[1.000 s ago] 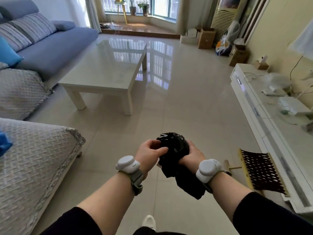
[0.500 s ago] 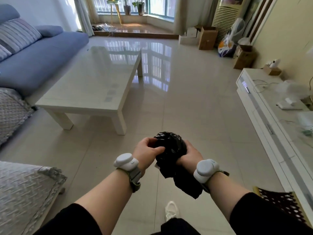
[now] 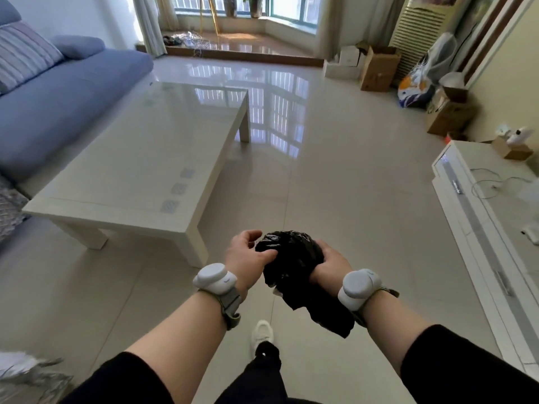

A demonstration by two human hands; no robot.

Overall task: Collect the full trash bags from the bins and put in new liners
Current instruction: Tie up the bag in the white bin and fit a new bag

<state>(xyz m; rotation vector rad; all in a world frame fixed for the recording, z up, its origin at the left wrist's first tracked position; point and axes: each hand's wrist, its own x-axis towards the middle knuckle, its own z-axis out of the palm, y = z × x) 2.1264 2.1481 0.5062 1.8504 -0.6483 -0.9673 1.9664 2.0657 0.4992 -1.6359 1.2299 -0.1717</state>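
Hands meet at waist height over the pale tiled floor, beside the white low coffee table. The right hand is closed round a crumpled roll of thin black plastic liners, a loose tail hanging below. The left hand is half curled, fingertips pinching the roll's edge. The film looks light, soft and slippery; one free edge is probably the best place to peel a liner from.
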